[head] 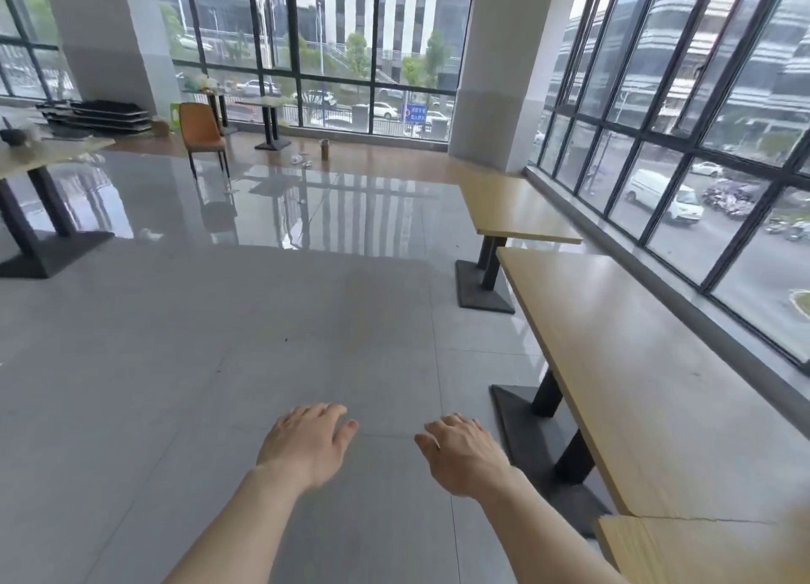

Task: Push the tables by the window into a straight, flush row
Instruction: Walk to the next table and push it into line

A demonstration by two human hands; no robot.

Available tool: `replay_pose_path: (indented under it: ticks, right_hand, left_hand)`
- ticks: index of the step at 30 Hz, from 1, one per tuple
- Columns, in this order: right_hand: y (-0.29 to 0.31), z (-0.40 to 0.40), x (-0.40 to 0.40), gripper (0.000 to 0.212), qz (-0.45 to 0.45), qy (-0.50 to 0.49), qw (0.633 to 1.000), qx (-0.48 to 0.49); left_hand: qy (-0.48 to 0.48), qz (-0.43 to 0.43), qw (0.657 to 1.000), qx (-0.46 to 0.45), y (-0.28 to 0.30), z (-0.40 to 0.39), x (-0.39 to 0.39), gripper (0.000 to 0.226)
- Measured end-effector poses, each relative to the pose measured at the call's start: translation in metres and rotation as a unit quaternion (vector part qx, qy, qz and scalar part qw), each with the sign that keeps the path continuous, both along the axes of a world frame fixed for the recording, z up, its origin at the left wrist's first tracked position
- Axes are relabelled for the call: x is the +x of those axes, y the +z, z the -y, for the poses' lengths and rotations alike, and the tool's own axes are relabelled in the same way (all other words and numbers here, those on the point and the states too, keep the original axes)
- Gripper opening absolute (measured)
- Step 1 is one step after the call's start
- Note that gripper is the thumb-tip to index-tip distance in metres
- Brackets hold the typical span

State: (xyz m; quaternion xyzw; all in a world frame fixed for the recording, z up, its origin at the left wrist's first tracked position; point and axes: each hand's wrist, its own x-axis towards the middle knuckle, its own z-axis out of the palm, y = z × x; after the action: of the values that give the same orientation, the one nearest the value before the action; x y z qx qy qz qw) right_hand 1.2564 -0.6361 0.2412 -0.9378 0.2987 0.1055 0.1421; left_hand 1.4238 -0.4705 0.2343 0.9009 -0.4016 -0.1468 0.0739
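Light wooden tables on black pedestal bases run along the right-hand window. The long middle table [648,373] lies close to the sill. Beyond it the far table [517,209] sits a little further out to the left, its near edge overlapping the middle table's far end in view. A corner of the nearest table [701,548] shows at the bottom right, touching the middle one. My left hand [307,441] and my right hand [464,454] hover palm-down over the floor, left of the tables, fingers apart, holding nothing and touching no table.
Grey tiled floor [219,364] spreads out to the left. Another table [39,158] stands at the far left. An orange chair [201,132], a small table [271,119], stacked tabletops [101,117] and small litter sit near the back windows. White pillars [495,79] flank the glass.
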Motion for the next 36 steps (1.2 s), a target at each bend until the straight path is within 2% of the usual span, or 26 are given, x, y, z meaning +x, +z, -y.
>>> replay_pose_path:
  ticks: [8, 17, 25, 36]
  right_hand:
    - [0.02, 0.174, 0.18, 0.052, 0.021, -0.04, 0.999, -0.001]
    - [-0.015, 0.414, 0.365, 0.055, 0.028, -0.064, 0.998, -0.001]
    - [0.013, 0.617, 0.538, 0.055, 0.03, -0.062, 0.998, 0.001]
    - [-0.003, 0.865, 0.813, 0.056, 0.0, -0.05, 0.999, -0.01]
  left_hand:
    - [-0.028, 0.0, 1.0, -0.002, 0.036, 0.185, 0.185, 0.055]
    - [-0.062, 0.009, 0.998, 0.012, 0.016, 0.428, 0.369, 0.054]
    - [-0.039, 0.023, 0.999, 0.01, 0.034, 0.625, 0.545, 0.054]
    - [-0.029, -0.008, 1.0, 0.004, -0.007, 0.87, 0.823, 0.054]
